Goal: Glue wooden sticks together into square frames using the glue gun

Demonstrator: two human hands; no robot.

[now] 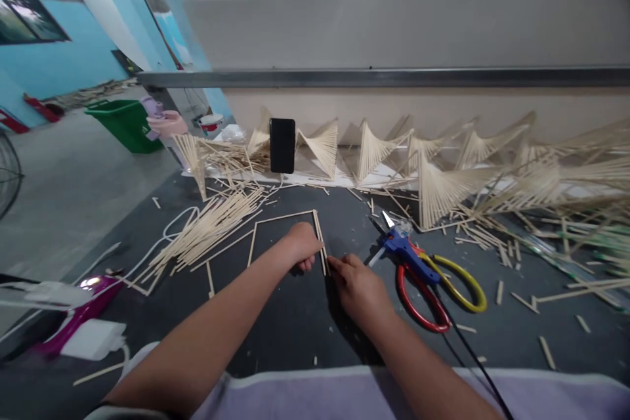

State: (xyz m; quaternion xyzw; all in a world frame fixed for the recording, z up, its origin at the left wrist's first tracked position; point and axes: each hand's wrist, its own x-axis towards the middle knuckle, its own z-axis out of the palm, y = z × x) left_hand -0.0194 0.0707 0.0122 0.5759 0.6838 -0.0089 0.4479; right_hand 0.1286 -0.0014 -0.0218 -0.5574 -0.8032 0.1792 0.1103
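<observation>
Thin wooden sticks form an angular outline [283, 216] on the dark tabletop. Two sticks lie nearly side by side along its right edge [319, 231]. My left hand [301, 244] is closed, its fingertips pinching at the middle of those sticks. At their near end, the thumb and fingers of my right hand [355, 285] are pressed together on the wooden stick. Just right of my hands rest a blue glue gun [411, 256] and scissors with red and yellow handles [460, 281], overlapping each other.
A pile of loose sticks [211, 223] lies to the left. Fan-shaped stick models [322, 147] line the back, beside an upright black phone [282, 146]. A magenta power strip [81, 315] with white plugs sits at left; cut pieces litter the right. A green bin [123, 125] stands beyond.
</observation>
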